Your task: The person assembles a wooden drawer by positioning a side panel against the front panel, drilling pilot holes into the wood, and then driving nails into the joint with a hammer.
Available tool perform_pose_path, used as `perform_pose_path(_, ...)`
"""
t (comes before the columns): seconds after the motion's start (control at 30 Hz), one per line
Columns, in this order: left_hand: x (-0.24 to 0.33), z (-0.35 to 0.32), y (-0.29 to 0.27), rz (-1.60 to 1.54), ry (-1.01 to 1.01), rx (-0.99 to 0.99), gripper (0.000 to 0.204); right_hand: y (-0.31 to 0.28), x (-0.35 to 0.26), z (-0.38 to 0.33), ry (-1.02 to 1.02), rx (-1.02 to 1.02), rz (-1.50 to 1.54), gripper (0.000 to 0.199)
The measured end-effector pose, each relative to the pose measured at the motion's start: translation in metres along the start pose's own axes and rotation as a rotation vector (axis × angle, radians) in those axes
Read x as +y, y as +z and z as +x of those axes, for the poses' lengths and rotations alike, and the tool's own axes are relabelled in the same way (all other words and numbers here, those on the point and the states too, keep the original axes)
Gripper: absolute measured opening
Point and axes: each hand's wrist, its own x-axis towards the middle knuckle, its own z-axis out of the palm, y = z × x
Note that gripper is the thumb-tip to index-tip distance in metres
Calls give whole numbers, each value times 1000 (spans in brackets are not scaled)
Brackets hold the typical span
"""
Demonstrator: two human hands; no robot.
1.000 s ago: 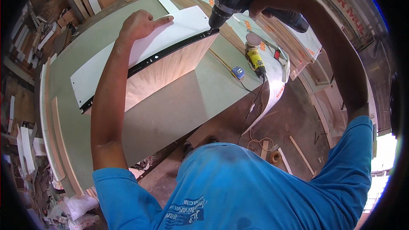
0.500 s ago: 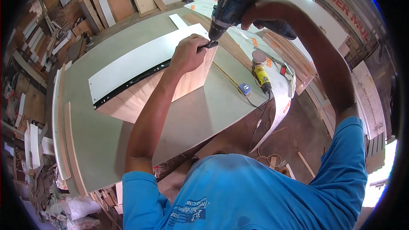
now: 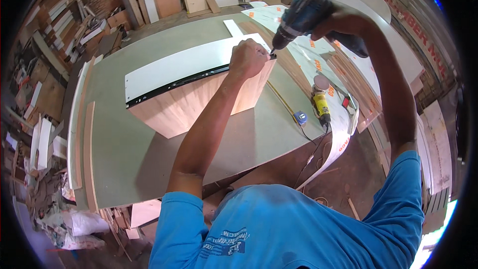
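Note:
A wooden box with a white top panel (image 3: 184, 67) and a black rail along its near edge stands on the grey-green workbench (image 3: 149, 154). My left hand (image 3: 247, 58) is closed at the panel's right corner, fingers pinched right beside the drill's bit; what it pinches is too small to see. My right hand (image 3: 343, 25) grips a blue-black cordless drill (image 3: 301, 15), tilted down with its tip at that same corner.
A yellow power tool (image 3: 321, 102) and a small blue tape measure (image 3: 300, 117) lie on the bench's right side, with a cord hanging off the edge. Printed white sheets (image 3: 343, 134) drape at the right. Boards and offcuts (image 3: 45, 134) crowd the left and back.
My left hand slid from flat on the white panel to its right corner and closed beside the drill bit. The drill came down to that corner.

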Motion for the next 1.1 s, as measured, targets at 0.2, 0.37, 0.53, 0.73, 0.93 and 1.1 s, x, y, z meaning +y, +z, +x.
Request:
perform_pose_path(0.2, -47, -9, -51, -228, -118, 151, 18, 8, -32, 1, -132, 107, 35, 31)
perform_pose_path(0.37, -93, -54, -116, 61, -226, 212, 16, 35, -70, 23, -208, -10, 110, 29)
perform_pose_path(0.53, -92, -65, -137, -94, -316, 155, 15, 56, -93, 57, -308, -4, 77, 24)
perform_pose_path(0.73, -96, -75, -127, -122, -210, 305, 13, 69, -115, 86, -285, -50, -10, 23)
perform_pose_path(0.93, -96, -75, -121, -63, -215, 337, 12, 76, -110, 105, -246, -115, 38, 25)
perform_pose_path(1.1, -97, -74, -121, -79, -223, 327, 12, 81, -103, 116, -213, -132, 81, 25)
